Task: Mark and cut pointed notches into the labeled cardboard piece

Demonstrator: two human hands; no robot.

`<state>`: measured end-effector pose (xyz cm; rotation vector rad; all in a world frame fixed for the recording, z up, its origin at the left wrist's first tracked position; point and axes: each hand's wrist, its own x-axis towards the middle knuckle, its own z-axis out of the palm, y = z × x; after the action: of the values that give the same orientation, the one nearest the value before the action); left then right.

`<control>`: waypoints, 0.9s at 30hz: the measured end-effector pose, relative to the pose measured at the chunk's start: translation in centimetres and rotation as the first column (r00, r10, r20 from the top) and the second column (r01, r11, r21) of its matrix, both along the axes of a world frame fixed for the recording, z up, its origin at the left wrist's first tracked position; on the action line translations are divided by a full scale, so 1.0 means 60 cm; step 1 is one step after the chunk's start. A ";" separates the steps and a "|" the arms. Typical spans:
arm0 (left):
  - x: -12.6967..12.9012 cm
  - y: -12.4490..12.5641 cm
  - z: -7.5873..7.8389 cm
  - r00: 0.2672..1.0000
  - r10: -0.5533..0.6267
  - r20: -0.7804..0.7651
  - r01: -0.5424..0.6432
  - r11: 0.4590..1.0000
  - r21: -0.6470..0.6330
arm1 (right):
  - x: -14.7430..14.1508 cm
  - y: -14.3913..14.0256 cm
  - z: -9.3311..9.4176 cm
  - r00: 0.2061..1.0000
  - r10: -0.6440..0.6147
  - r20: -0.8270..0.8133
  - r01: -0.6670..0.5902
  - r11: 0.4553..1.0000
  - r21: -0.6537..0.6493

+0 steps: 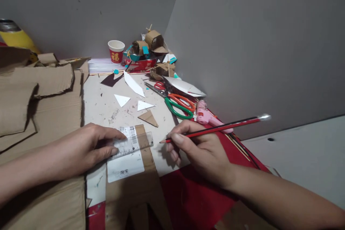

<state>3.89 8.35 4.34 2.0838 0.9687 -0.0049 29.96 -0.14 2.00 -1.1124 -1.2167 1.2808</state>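
Cardboard strip (147, 172) lies beside bare tabletop (99, 109); left hand (86, 147) presses a clear ruler (133, 144) flat, right hand (196, 147) pinches a pencil (215, 128).

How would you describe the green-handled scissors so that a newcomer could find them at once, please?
Start at the wall corner where the cardboard models are piled, then come toward the right hand. Two pairs of scissors lie crossed beside a pink glue gun; the green-handled scissors lie nearer the hand, while the other pair's handles are orange.
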 end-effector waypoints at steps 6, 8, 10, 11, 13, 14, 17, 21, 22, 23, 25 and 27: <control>0.002 0.005 0.014 1.000 -0.024 0.005 0.024 1.000 0.010 | -0.003 0.013 -0.013 1.000 -0.005 -0.028 0.005 1.000 0.002; 0.003 0.006 0.017 0.999 -0.031 0.015 0.031 0.999 0.013 | -0.002 0.016 -0.013 1.000 0.000 -0.020 0.000 1.000 -0.001; 0.004 0.007 0.019 0.999 -0.039 0.026 0.039 0.999 0.005 | -0.001 0.018 -0.013 1.000 0.005 -0.012 -0.005 1.000 0.006; 0.003 0.007 0.019 0.999 -0.045 0.029 0.045 0.999 -0.001 | 0.000 0.018 -0.013 1.000 0.006 -0.006 -0.006 1.000 0.013; 0.001 0.009 0.018 0.998 -0.052 0.027 0.052 0.999 -0.002 | 0.001 0.020 -0.013 1.000 0.006 0.014 -0.006 1.000 0.026; 0.000 0.010 0.017 0.998 -0.052 0.022 0.052 0.999 0.000 | 0.002 0.021 -0.014 1.000 0.008 0.027 -0.009 0.999 0.031; -0.005 0.011 0.015 0.999 -0.045 0.007 0.045 0.999 -0.001 | 0.003 0.024 -0.017 0.999 0.022 0.047 -0.024 0.999 0.041; -0.006 0.010 0.016 0.999 -0.039 0.005 0.039 0.999 -0.008 | 0.002 0.026 -0.019 0.998 0.020 0.053 -0.022 0.999 0.043; -0.005 0.010 0.016 0.999 -0.039 0.005 0.039 0.999 -0.009 | 0.002 0.026 -0.019 0.998 0.016 0.054 -0.018 0.999 0.041; -0.005 0.010 0.017 0.999 -0.038 0.005 0.038 0.999 -0.010 | 0.002 0.027 -0.020 0.998 0.014 0.054 -0.016 0.999 0.039; -0.004 0.011 0.019 0.999 -0.041 0.001 0.041 0.999 -0.016 | 0.002 0.027 -0.019 0.998 0.013 0.053 -0.015 0.999 0.039; -0.004 0.013 0.019 0.999 -0.051 -0.002 0.051 0.999 -0.017 | 0.003 0.028 -0.019 0.998 0.013 0.056 -0.015 0.999 0.045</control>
<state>3.67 9.11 5.48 2.0927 0.9134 -0.0418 30.12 1.51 0.84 -1.1154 -1.2909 1.2339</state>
